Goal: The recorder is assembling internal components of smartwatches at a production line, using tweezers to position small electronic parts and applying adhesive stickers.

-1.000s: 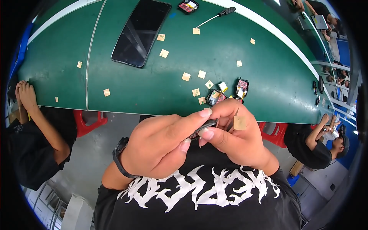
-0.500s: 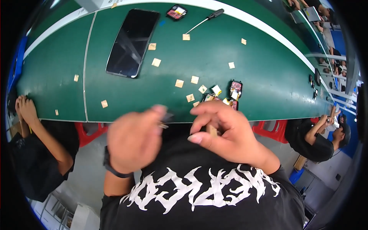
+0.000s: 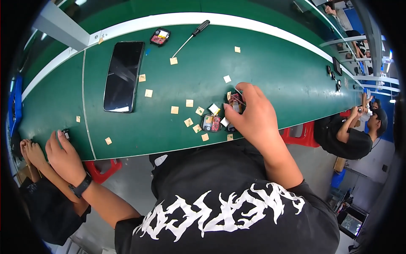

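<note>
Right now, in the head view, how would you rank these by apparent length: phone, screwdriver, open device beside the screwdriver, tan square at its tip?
1. Phone
2. Screwdriver
3. Open device
4. Tan square
Nearness to the camera may distort true sizes.

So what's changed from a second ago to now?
Hands parted: left hand swung far left, fingers open beside a small dark device, apparently the one both held, now let go. Right hand moved forward to an open device on the table; grip unclear. Phone and screwdriver lie as before.
</note>
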`<state>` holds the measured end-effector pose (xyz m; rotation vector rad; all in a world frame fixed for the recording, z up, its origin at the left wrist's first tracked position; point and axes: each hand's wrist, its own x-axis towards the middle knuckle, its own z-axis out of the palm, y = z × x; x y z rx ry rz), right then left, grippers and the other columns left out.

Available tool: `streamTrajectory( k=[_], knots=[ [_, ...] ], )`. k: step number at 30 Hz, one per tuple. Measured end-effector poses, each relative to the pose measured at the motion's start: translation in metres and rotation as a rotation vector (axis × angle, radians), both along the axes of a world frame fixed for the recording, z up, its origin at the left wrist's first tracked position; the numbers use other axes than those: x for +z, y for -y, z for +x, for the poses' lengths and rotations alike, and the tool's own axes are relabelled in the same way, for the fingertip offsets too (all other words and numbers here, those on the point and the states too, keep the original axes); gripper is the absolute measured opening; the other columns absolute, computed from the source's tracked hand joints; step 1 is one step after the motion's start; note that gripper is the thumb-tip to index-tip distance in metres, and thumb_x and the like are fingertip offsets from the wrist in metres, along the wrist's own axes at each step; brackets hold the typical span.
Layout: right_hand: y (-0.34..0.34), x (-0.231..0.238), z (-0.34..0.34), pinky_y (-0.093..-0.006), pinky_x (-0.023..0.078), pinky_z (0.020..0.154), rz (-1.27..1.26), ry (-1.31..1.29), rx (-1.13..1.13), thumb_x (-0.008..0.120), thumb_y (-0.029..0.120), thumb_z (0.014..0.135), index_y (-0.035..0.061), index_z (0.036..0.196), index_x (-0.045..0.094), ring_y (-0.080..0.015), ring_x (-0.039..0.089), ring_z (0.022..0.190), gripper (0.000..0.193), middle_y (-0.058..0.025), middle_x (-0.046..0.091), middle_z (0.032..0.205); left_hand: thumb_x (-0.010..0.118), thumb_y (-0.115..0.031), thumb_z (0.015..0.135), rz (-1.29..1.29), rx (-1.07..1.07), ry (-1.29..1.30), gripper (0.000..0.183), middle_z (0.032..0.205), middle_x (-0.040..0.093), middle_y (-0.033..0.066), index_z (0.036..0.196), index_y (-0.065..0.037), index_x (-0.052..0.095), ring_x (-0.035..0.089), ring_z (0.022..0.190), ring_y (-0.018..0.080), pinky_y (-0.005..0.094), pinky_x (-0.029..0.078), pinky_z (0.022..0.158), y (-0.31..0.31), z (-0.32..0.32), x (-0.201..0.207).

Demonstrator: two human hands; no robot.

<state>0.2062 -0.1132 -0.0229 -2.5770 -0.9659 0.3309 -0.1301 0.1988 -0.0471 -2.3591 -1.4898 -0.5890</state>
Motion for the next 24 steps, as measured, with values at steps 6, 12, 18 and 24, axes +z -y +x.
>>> streamTrajectory(
  k=[6,12,18,24],
  knots=[
    [-0.003,0.012,-0.005,-0.0410,0.056,0.071,0.176,-0.023,0.192,0.079,0.017,0.078,0.0052,0.118,0.060,-0.0318,0.067,0.088,0.046,-0.0130,0.064,0.104,0.059,-0.017,0.102,-0.847,-0.430,0.864,0.027,0.115,0.070,0.0109,0.121,0.000,0.068,0.067,0.097,0.0190,0.0321,0.053,0.081,0.109,0.096,0.010],
    [-0.011,0.031,-0.030,-0.0340,0.057,0.065,0.380,-0.160,0.624,0.082,0.013,0.071,0.0099,0.114,0.066,-0.0228,0.069,0.089,0.045,-0.0043,0.064,0.113,0.060,0.003,0.098,-1.900,-0.784,1.186,0.052,0.132,0.063,0.0173,0.148,0.005,0.044,0.065,0.110,0.0165,0.0307,0.052,0.097,0.164,0.137,0.013],
    [-0.008,0.027,-0.031,-0.0353,0.057,0.071,0.427,-0.286,0.564,0.083,0.015,0.077,0.0068,0.115,0.066,-0.0265,0.069,0.089,0.042,-0.0087,0.065,0.111,0.059,0.006,0.097,-1.906,-0.821,1.153,0.044,0.117,0.069,0.0128,0.141,0.006,0.053,0.068,0.101,0.0129,0.0266,0.055,0.088,0.165,0.134,-0.007],
    [0.003,0.025,-0.033,-0.0391,0.054,0.069,0.389,-0.442,0.268,0.074,0.022,0.092,0.0017,0.105,0.064,-0.0304,0.067,0.082,0.027,-0.0129,0.065,0.096,0.062,0.004,0.096,-1.651,-0.702,0.927,0.034,0.102,0.071,0.0094,0.130,0.004,0.064,0.070,0.086,0.0110,0.0243,0.057,0.079,0.167,0.133,-0.005]
  ],
)
